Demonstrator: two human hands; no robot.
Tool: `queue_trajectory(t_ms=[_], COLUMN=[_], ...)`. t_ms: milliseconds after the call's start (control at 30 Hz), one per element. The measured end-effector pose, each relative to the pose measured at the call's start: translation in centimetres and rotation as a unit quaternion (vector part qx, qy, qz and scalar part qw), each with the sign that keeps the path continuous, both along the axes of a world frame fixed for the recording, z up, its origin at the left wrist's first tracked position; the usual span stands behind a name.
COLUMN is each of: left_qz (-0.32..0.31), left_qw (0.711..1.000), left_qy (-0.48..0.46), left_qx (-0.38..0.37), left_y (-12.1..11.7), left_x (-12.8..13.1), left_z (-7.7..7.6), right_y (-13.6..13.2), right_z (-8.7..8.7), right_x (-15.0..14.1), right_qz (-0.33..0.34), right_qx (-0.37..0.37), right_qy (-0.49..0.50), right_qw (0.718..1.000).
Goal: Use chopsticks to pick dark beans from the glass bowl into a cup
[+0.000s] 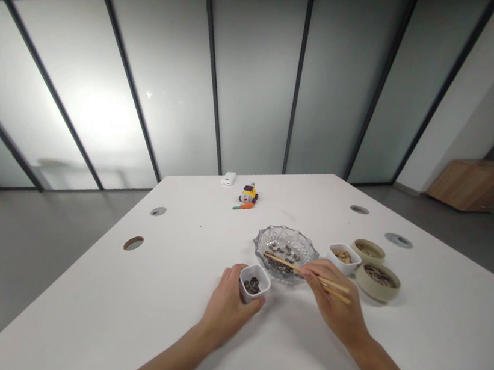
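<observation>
Left hand: mine, curled partly open round a small white cup, thumb on its near side, fingers on its far side. Cup: square with rounded corners, upright, some dark beans inside.

Right hand: mine, closed in a pinch on a pair of wooden chopsticks, their tips reaching left into the glass bowl.

Glass bowl: clear, scalloped rim, on the table just beyond my left hand and the cup; more dark beans lie spread across its bottom.

White dish: to the right of the glass bowl, pale brown pieces inside.

Two beige bowls, beside the white dish: the farther, contents hard to make out; the nearer, dark and light striped pieces inside.

Toy car: yellow and grey, farther back, an orange toy carrot just before it.

White case: near the far edge.

Table: white, with round holes.
</observation>
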State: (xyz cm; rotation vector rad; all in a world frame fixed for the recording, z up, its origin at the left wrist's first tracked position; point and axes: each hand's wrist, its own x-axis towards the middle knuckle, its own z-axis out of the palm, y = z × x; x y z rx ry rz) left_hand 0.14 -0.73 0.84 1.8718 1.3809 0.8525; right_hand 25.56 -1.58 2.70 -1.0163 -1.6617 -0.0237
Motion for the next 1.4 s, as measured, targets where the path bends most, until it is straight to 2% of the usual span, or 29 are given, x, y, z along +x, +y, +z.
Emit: queue_trajectory(t_ms=[333,800,1167,1400], left_qz=[0.000,0.002,0.002,0.003], left_qw=[1.000,1.000,1.000,1.000], left_qy=[0.005,0.003,0.008,0.009], left_qx=[-0.001,-0.006,-0.004,-0.004], left_y=[-0.1,-0.1,-0.1,0.0], left_x=[0.1,0.0,0.0,0.0], left_z=[0.5,0.3,0.4,0.3], right_y=[-0.2,-0.3,-0.5,-0.6], right_z=[0.3,1.1,1.2,1.2], right_x=[-0.1,0.2,0.1,0.0], right_qz=[0.020,-0.031,0.006,0.014], right_qx=[-0.016,0.058,-0.023,-0.021], right_qy=[-0.004,-0.024,-0.009,-0.011], right_qw=[1.000,0.998,1.000,1.000])
